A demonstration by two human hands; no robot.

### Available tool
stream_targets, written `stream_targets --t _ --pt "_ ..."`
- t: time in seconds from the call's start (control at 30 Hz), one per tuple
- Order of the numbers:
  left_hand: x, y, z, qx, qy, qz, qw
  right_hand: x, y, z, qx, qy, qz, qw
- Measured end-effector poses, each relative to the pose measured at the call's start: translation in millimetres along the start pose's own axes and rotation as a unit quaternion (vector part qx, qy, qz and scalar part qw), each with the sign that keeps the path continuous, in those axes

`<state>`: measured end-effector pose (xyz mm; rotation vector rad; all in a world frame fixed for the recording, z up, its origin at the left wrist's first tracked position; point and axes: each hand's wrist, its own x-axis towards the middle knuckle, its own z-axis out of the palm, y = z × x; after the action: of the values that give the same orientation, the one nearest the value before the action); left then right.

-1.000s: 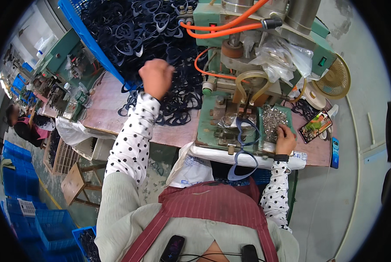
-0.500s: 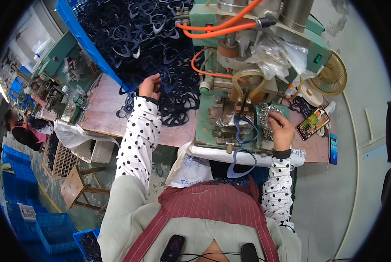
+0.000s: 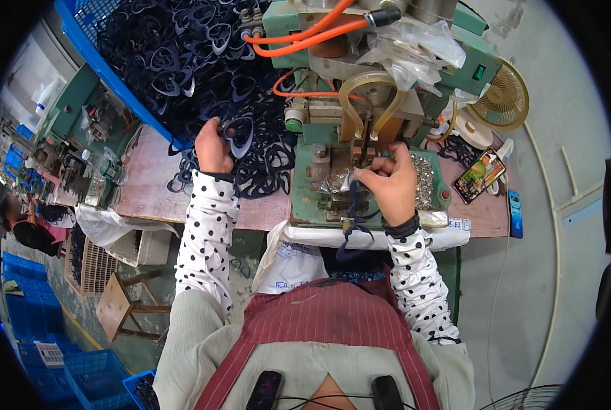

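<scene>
Workshop counter (image 3: pixel 148 198) w/ green press machine (image 3: pixel 332 137). Left hand (image 3: pixel 212 147), up in the air a sec ago, is now down at the pile, fingers pinched on a dark loop-shaped frame (image 3: pixel 239 134). Right hand (image 3: pixel 389 184) has moved to the press bed, fingers closed on what looks like a blue strap (image 3: pixel 352 205), prob positioning it

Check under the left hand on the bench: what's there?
The left hand holds a dark loop-shaped piece above a heap of like pieces on the pinkish bench top. The bench beneath the heap is covered.
</scene>
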<state>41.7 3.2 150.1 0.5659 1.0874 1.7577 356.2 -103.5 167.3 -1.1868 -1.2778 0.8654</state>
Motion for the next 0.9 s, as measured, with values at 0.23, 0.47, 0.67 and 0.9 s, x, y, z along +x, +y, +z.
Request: stream_targets --t 0.23,0.47,0.67,0.9 --pt "-144 7 45 0.220 -0.290 0.392 0.845 -4 7 0 0.078 -0.003 0.003 0.997" --pt "-180 -52 58 0.288 -0.555 0.556 0.547 2 19 -32 0.049 0.062 -0.023 0.997" --pt "-173 -55 58 0.262 -0.568 0.526 0.576 6 68 -91 -0.285 0.251 -0.063 0.923" --pt "-169 -60 60 0.301 -0.546 0.567 0.538 -17 105 -116 -0.392 0.162 -0.085 0.901"
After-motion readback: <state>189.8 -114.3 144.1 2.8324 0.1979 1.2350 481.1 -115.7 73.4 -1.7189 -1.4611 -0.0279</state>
